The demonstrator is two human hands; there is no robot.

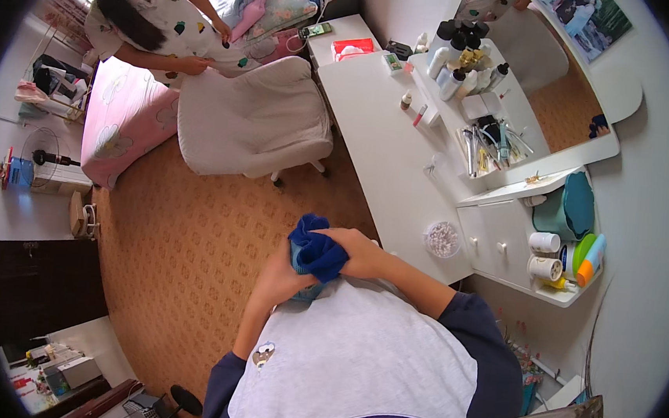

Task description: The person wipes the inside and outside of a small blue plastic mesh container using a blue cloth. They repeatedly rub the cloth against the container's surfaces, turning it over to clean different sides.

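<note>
Close to my chest, both hands are together around a bunched dark-blue cloth (323,254). My right hand (353,250) is closed on the cloth from the right side. My left hand (282,274) wraps a light-blue ribbed thing (310,293) just under the cloth. Most of that thing is hidden by the cloth and my fingers, so I cannot tell its kind. The white dressing table (358,109) lies to the right, its near corner beside my right forearm.
A round tub of cotton swabs (442,239), makeup brushes (501,143) and bottles (454,81) stand by the mirror (548,84). A covered swivel chair (251,120) is ahead on the patterned floor (182,244). Another person (160,22) stands behind it beside a pink bed (122,114).
</note>
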